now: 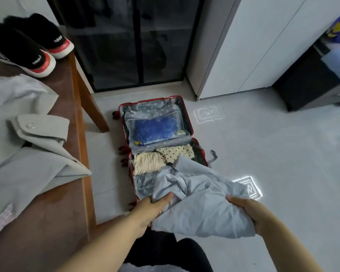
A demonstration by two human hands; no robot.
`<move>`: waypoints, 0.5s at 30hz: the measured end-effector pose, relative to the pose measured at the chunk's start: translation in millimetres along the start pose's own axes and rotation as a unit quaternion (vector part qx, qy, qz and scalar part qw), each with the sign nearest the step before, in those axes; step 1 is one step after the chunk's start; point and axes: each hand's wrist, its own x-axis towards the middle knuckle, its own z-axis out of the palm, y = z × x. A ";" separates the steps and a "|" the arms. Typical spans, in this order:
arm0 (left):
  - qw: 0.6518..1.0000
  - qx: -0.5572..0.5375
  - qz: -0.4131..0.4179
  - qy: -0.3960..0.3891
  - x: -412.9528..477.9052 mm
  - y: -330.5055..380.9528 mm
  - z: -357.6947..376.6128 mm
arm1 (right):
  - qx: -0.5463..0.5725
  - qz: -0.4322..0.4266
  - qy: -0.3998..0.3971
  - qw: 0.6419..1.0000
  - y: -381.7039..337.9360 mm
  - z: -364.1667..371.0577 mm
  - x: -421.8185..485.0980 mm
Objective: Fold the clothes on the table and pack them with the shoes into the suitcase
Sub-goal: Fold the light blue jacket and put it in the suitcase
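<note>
A red suitcase (190, 125) lies open on the floor, with a cream garment (147, 163) and a polka-dot garment (175, 153) in its near half. Over that half I hold a bunched light-blue garment (200, 203): my left hand (155, 208) grips its left edge and my right hand (247, 211) grips its right side. On the brown table (67, 213) at the left lie a grey coat (37, 154) and a pale shirt (16, 91). A pair of black shoes (28, 46) with red and white soles stands at the table's far end.
The suitcase's far half holds a mesh pocket with a blue packet (155, 130). A dark glass door (135, 42) and a white cabinet (243, 46) stand behind it. A black box (306, 79) sits at the right. Pale floor tiles surround the case.
</note>
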 end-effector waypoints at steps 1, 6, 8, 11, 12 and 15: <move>1.000 -0.003 -0.020 0.010 21.2 -0.1 2.9 | -0.002 -0.002 0.012 1.000 -2.2 -4.0 14.6; 0.992 -0.043 -0.068 0.097 108.5 -6.1 15.0 | -0.048 0.003 0.034 0.998 -11.3 -6.5 95.3; 0.984 -0.048 -0.091 0.144 148.2 -13.1 14.5 | -0.065 -0.003 0.035 0.997 -17.1 0.1 140.4; 0.969 -0.078 -0.111 0.206 228.8 -37.7 0.1 | -0.119 -0.017 0.026 0.992 -34.0 25.9 218.9; 0.966 -0.081 -0.108 0.220 257.5 -47.4 -5.8 | -0.136 -0.016 0.020 0.990 -39.7 38.3 246.8; 0.954 -0.090 -0.091 0.271 337.7 -67.6 -30.9 | -0.209 -0.002 0.024 0.978 -45.5 71.2 346.2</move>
